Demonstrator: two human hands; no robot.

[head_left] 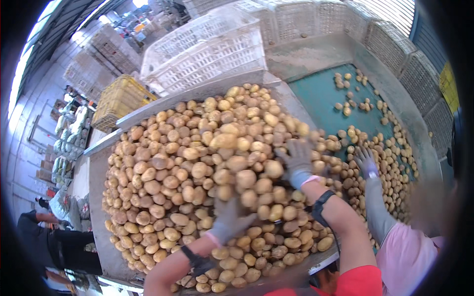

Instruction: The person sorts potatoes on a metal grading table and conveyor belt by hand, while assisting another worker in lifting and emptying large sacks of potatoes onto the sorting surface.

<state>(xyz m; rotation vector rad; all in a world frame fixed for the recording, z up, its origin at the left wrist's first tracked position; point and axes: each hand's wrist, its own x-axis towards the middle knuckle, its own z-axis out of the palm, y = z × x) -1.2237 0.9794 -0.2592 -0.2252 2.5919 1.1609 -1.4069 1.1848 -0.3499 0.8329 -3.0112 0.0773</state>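
Note:
A large heap of yellow-brown potatoes (170,175) covers the sorting table in front of me. My left hand (229,222), in a grey glove, lies low among the potatoes with thumb and fingers apart. Motion blurs it slightly, and it grips no potato that I can see. Farther up and to the right, my right hand (298,162), gloved the same way, rests on the potatoes with its fingers spread. Several potatoes between the hands are smeared by motion. Each of my wrists carries a black strap.
A co-worker's gloved hand (366,163) touches potatoes to my right, on a green belt (312,101) with scattered potatoes. A white plastic crate (212,61) stands beyond the table's raised edge (192,94), a yellow crate (118,101) beside it. Another person (59,241) is at far left.

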